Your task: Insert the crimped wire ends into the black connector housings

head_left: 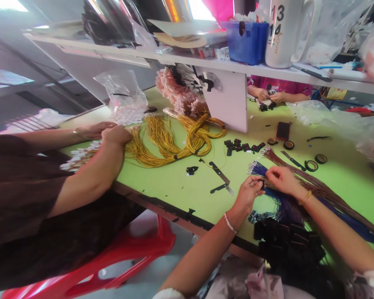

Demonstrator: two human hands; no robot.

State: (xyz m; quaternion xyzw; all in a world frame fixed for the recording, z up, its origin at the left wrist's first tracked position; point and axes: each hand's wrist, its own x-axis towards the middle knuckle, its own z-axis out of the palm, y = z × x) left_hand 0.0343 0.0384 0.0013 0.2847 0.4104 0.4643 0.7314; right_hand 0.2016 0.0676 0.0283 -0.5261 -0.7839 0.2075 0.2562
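Observation:
My left hand (249,192) pinches a small black plastic connector housing (262,185) between thumb and fingers. Just to its right, my right hand (283,179) has its fingers curled together over a bundle of blue wires (258,167); whatever its fingertips hold is too small to make out. The blue wires have bare metal terminals at their far ends. Alongside lies a bundle of brown wires (294,166). Below my hands, near the table edge, sits a heap of black connector housings (288,245) with wires.
Loose black housings (243,146), knives (220,172) and tape rolls (311,165) lie on the green table (168,187). At left, a co-worker's arms (107,145) reach beside yellow wire bundles (162,160). Across the table, another person's hands (269,96) work. A shelf (187,62) overhangs the back.

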